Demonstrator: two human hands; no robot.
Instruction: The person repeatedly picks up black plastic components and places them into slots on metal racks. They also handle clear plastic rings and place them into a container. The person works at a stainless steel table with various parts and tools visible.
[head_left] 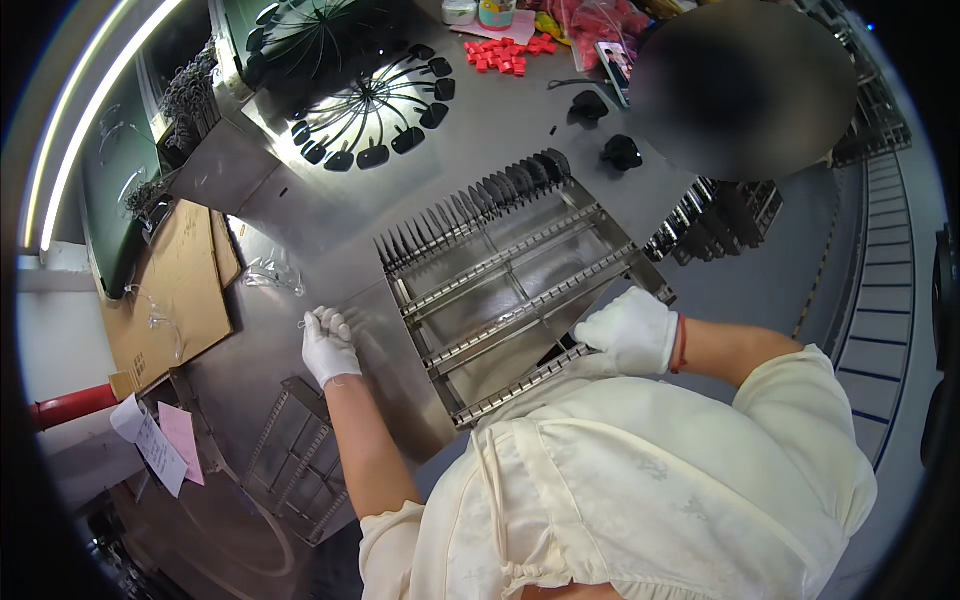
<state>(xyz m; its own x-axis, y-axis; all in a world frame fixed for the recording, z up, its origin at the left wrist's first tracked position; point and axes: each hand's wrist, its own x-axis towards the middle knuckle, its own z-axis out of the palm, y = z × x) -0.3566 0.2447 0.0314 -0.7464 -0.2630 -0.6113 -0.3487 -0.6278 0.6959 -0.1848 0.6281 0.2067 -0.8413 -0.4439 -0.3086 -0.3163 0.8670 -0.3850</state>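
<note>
A metal slotted rack (pixel 530 300) lies on the steel table in front of me. Along its far rail stands a row of thin dark lens-like pieces (pixel 490 197), upright and side by side. My right hand (pixel 632 335), in a white glove, is closed over the rack's near right part. From its fingertips a dark flat piece (pixel 558 350) sticks out, just above the nearest rail. To the left of the rack, my gloved left hand (pixel 330 345) hovers over the table with fingers curled together. Anything within those fingers is too small to make out.
Black pieces on thin stems fan out in a ring (pixel 372 92) at the back left. Red plastic bits (pixel 508 55) and a phone (pixel 613 72) lie at the back. Clear plastic scraps (pixel 273 273) lie at left. Another rack (pixel 292 455) is lower left. A person (pixel 745 90) is far right.
</note>
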